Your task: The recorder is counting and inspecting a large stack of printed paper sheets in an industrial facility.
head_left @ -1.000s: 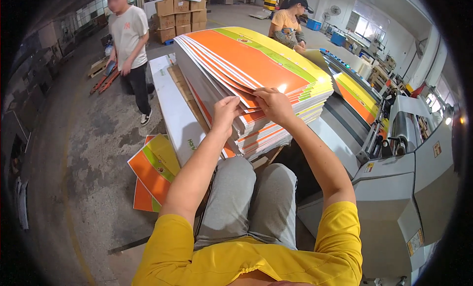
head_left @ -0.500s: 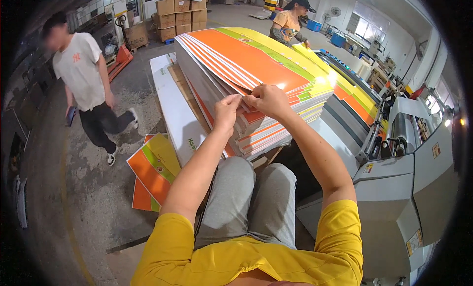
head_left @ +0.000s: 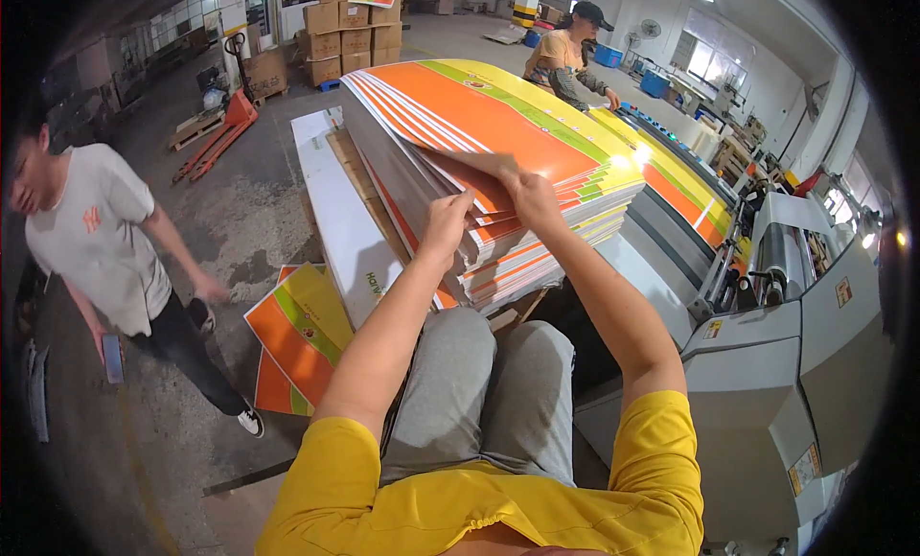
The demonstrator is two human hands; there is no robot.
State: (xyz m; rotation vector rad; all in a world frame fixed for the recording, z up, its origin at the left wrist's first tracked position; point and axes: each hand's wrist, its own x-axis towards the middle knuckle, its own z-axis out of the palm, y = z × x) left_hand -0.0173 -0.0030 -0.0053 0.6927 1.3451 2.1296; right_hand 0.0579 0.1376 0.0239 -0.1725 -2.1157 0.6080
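A tall stack of large printed sheets [head_left: 508, 261], orange, green and yellow, stands in front of my knees. Its upper sheets are fanned out in steps along the left and near edges. My right hand [head_left: 537, 201] pinches the near edge of the top printed sheet [head_left: 527, 125] and holds it raised, so the sheet bows up and its greyish underside shows. Just to the left and lower, my left hand [head_left: 447, 230] is closed at the near left corner of the sheets beneath. Its fingertips press on a sheet edge there; how many sheets they grip is hidden.
A grey machine with rollers [head_left: 791, 249] stands close on my right, printed sheets lying on its feed bed. Loose printed sheets [head_left: 297, 331] lie on the floor at left. A person walks past on the left; a co-worker stands beyond the stack. A red pallet jack [head_left: 225, 134] stands behind.
My right hand has moved slightly right and lifted the top sheet's near edge, now bowed. My left hand stays near the corner. The walking person has come nearer, to the left.
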